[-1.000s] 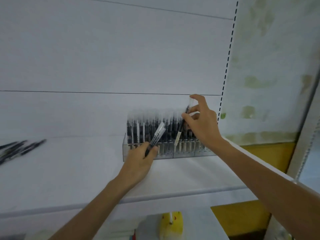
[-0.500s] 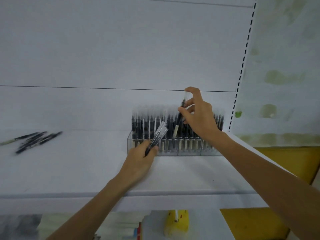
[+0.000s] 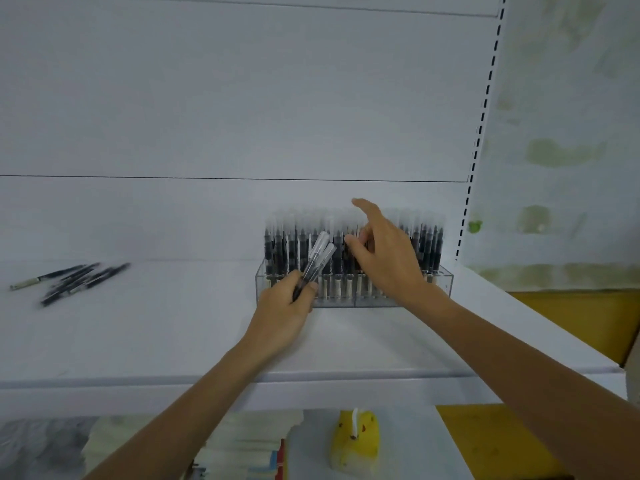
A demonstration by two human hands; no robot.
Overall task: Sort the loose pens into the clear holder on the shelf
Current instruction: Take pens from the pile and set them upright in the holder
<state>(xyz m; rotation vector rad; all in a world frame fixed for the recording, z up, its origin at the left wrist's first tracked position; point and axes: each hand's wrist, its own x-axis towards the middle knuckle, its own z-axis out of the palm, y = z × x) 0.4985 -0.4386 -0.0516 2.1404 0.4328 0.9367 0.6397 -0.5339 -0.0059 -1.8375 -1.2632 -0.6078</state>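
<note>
A clear holder (image 3: 445,285) stands at the back right of the white shelf (image 3: 156,341), packed with several upright black pens (image 3: 284,244) with frosted caps. My left hand (image 3: 282,317) grips two pens (image 3: 317,259) just in front of the holder's left half, caps pointing up and to the right. My right hand (image 3: 388,258) hovers over the middle of the holder with the index finger stretched up and the thumb apart; I see no pen in it. Several loose black pens (image 3: 72,280) lie in a pile at the shelf's far left.
A perforated shelf upright (image 3: 481,133) runs along the right, with a stained wall beyond it. Under the shelf edge (image 3: 138,382), a yellow toy (image 3: 353,438) and stacked notebooks (image 3: 242,445) sit on a lower level.
My right hand had pinched a pen above the holder; now its fingers have spread and the pen is no longer in it. My left hand kept its two pens.
</note>
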